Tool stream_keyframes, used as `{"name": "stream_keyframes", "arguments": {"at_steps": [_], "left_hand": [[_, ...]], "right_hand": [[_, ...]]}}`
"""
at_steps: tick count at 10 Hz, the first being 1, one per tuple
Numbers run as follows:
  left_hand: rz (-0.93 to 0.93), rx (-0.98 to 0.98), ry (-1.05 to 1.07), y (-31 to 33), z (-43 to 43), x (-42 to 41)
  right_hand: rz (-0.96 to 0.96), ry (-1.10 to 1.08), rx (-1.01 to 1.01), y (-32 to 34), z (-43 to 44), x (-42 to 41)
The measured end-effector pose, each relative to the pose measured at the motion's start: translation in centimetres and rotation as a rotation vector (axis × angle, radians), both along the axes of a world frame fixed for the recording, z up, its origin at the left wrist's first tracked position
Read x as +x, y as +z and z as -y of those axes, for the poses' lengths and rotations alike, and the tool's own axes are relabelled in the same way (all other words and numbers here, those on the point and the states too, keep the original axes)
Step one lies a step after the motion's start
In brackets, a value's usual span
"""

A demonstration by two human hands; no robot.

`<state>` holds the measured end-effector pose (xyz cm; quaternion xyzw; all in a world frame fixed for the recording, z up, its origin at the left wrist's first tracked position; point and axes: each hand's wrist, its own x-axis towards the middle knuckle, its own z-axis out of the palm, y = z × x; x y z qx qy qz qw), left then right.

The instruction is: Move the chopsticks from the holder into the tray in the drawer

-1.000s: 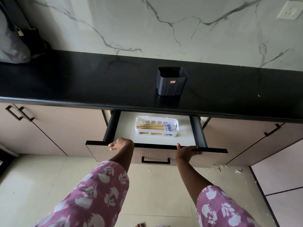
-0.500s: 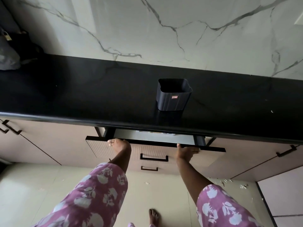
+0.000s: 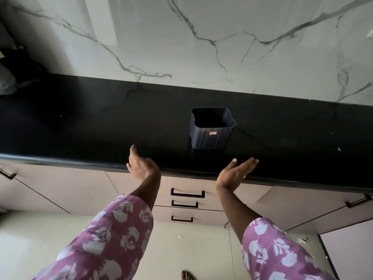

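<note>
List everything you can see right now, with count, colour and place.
holder: 1, dark blue-black, empty, upright on the counter right of centre
counter: 1, black, across the middle
wall: 1, white marble with grey veins, behind the counter
drawers: 3, beige with black handles, shut, below the counter
bag: 1, dark, far left on the counter
floor: pale tile, bottom
foot: 1, bare, bottom edge
left hand: open, empty, at the counter edge
right hand: open, empty, at the counter edge
</note>
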<state>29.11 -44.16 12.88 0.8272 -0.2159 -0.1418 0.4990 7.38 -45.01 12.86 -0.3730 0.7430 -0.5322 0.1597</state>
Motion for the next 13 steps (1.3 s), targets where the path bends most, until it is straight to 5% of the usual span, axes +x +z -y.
{"name": "stream_keyframes", "arguments": {"at_steps": [2, 5, 11, 13], "left_hand": [[-0.132, -0.026, -0.295, 5.7, 5.8, -3.2], [-0.264, 0.181, -0.765, 8.0, 11.3, -7.8], [-0.135, 0.204, -0.597, 8.6, 12.5, -4.9], [0.053, 0.231, -0.491, 13.2, 13.3, -4.2]], "right_hand": [[0.065, 0.095, 0.018, 4.3, 6.1, -1.0], [0.350, 0.137, 0.115, 7.9, 11.4, 0.4], [0.231, 0.145, 0.249, 10.0, 11.0, 5.7], [-0.068, 0.275, 0.232, 13.6, 12.2, 5.1]]}}
